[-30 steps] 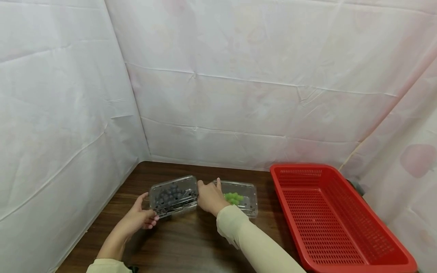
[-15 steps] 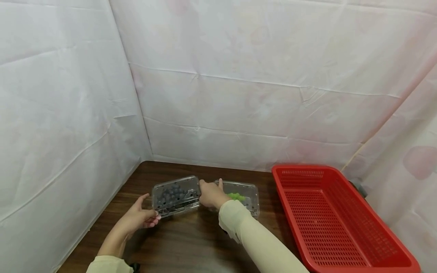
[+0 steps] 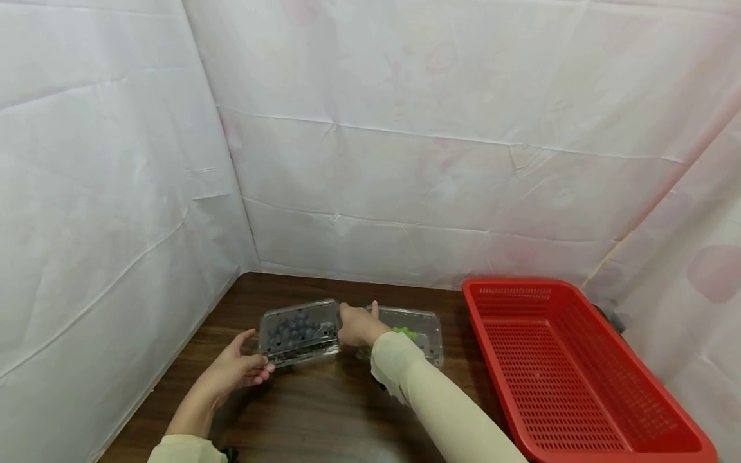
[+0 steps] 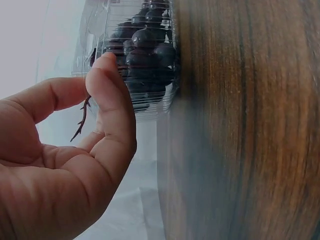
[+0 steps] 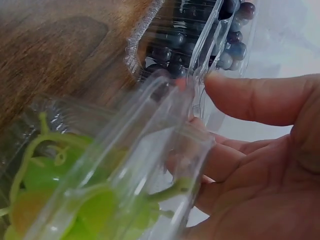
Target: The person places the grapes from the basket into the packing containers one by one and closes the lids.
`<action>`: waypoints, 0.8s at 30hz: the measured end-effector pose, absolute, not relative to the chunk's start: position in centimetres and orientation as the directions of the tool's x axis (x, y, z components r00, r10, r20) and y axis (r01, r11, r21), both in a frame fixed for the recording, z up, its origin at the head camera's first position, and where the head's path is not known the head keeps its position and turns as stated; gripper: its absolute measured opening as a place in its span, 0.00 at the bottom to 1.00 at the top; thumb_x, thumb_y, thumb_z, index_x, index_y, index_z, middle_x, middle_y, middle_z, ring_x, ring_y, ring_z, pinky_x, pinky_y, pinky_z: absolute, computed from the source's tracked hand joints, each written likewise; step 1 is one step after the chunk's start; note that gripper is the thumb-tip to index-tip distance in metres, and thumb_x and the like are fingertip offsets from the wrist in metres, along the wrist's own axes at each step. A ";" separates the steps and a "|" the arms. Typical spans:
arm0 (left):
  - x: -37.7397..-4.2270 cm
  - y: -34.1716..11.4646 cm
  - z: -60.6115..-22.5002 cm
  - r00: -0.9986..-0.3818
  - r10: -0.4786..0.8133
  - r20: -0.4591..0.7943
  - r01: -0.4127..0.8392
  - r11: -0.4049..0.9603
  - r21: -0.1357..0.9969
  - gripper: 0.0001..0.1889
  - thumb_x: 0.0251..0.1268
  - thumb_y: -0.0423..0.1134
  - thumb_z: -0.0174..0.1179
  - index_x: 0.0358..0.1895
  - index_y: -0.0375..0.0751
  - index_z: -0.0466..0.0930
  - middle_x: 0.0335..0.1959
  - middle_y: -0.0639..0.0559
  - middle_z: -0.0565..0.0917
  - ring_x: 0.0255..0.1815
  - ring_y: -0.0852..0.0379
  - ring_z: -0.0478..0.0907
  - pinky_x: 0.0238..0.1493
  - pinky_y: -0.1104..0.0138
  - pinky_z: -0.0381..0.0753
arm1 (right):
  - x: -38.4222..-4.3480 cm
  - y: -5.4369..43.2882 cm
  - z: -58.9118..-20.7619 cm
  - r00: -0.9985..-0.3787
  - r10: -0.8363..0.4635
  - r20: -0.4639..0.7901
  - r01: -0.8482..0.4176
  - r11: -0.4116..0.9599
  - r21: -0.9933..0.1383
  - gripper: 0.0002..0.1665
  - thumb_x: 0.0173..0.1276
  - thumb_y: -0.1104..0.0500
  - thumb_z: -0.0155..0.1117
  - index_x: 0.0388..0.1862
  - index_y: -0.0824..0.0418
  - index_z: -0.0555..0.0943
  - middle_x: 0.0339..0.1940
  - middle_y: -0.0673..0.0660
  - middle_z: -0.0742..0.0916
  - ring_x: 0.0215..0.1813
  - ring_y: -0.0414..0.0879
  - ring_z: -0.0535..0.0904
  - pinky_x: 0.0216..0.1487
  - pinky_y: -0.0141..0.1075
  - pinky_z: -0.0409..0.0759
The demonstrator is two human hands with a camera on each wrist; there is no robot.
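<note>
A clear plastic clamshell box (image 3: pixel 298 332) of dark grapes (image 4: pixel 145 55) lies on the table, its lid down over them. At the box's front left corner, my left hand (image 3: pixel 234 368) pinches the rim; a thin dark stem (image 4: pixel 82 117) pokes out there beside the fingers. My right hand (image 3: pixel 357 326) pinches the rim at the box's right end, thumb (image 5: pixel 250 97) on one side and fingers behind. Right under that hand stands a second clear clamshell box (image 3: pixel 425 321) with green grapes (image 5: pixel 95 200), partly hidden by the hand and sleeve.
A large red plastic basket (image 3: pixel 541 373) with slotted walls stands at the right of the dark wooden table (image 3: pixel 324 418). White sheets (image 3: pixel 370 193) hang behind and along the left edge.
Both hands keep their places at the dark grape box. The view shifts slightly, and the right forearm covers a little more of the green grapes than a second ago.
</note>
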State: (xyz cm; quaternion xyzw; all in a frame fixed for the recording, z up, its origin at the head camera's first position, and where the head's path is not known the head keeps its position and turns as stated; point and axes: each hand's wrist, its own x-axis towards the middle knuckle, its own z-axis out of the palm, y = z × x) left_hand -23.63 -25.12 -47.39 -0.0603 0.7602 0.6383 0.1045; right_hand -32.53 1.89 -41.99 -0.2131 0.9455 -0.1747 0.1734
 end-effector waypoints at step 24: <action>-23.5 -26.4 -47.3 -0.959 0.092 -0.266 -0.251 0.151 0.956 0.38 0.72 0.29 0.52 0.75 0.18 0.38 0.38 0.42 0.86 0.35 0.55 0.84 0.37 0.65 0.84 | -29.9 0.5 -42.8 -0.872 -0.410 -0.268 0.022 0.513 -0.858 0.45 0.76 0.67 0.48 0.83 0.57 0.38 0.61 0.72 0.80 0.31 0.67 0.85 0.38 0.55 0.85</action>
